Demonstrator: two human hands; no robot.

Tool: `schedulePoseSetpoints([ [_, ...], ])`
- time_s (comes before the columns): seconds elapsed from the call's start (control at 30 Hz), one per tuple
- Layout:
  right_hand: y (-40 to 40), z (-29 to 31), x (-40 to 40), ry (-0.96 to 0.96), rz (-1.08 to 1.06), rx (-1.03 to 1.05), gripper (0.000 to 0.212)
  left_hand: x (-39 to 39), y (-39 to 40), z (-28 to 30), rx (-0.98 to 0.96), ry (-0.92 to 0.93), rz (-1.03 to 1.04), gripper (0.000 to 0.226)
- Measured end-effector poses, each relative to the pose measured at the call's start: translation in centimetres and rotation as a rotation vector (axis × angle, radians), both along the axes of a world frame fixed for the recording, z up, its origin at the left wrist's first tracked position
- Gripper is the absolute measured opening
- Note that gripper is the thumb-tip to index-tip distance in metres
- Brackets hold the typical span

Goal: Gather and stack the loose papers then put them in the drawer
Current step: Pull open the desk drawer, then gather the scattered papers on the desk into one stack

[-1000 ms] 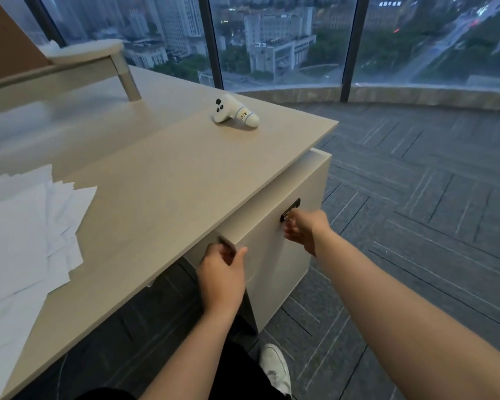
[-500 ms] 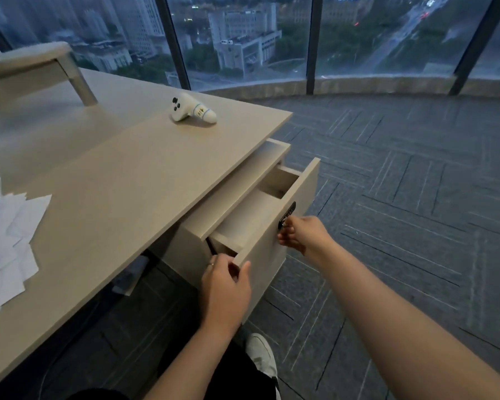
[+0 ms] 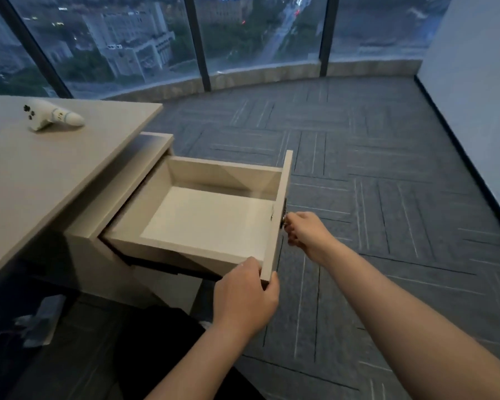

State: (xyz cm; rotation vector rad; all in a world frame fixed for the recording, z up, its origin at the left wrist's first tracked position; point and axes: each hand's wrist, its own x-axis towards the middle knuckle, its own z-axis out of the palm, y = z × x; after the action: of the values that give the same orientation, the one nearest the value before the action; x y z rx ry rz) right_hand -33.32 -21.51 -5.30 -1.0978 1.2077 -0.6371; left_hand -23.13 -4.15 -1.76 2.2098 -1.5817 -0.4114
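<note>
drawer (image 3: pixel 214 217) stands wide open under the desk (image 3: pixel 41 174), its pale floor showing. left hand (image 3: pixel 244 295) grips the near corner of the drawer front, thumb on the outer face. right hand (image 3: pixel 306 230) pinches the metal handle (image 3: pixel 284 216), fingers curled. white controller (image 3: pixel 51 116) lies on the desk.

Both forearms are bare, with no sleeves back from the fingers of the left hand (image 3: pixel 244 295) or right hand (image 3: pixel 306 233). Dark trousers (image 3: pixel 156 342) cover the lap (folds too dim to make out).
</note>
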Motion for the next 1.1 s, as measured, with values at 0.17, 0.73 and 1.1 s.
schedulePoseSetpoints([
  [0.17, 0.0, 0.3, -0.5, 0.037, 0.017, -0.022, 0.016, -0.5, -0.2, 0.6, 0.046, 0.011, -0.008, 0.036],
  [0.73, 5.6, 8.9, 9.4, 0.442, 0.278, -0.964, 0.025, 9.2, 1.3, 6.1, -0.163, 0.098, 0.182, 0.029],
  [1.1, 23.1, 17.5, 32.1, 0.097, 0.77, -1.172, 0.013, 25.8, 19.4, 13.8, -0.516, 0.099, 0.627, 0.014],
])
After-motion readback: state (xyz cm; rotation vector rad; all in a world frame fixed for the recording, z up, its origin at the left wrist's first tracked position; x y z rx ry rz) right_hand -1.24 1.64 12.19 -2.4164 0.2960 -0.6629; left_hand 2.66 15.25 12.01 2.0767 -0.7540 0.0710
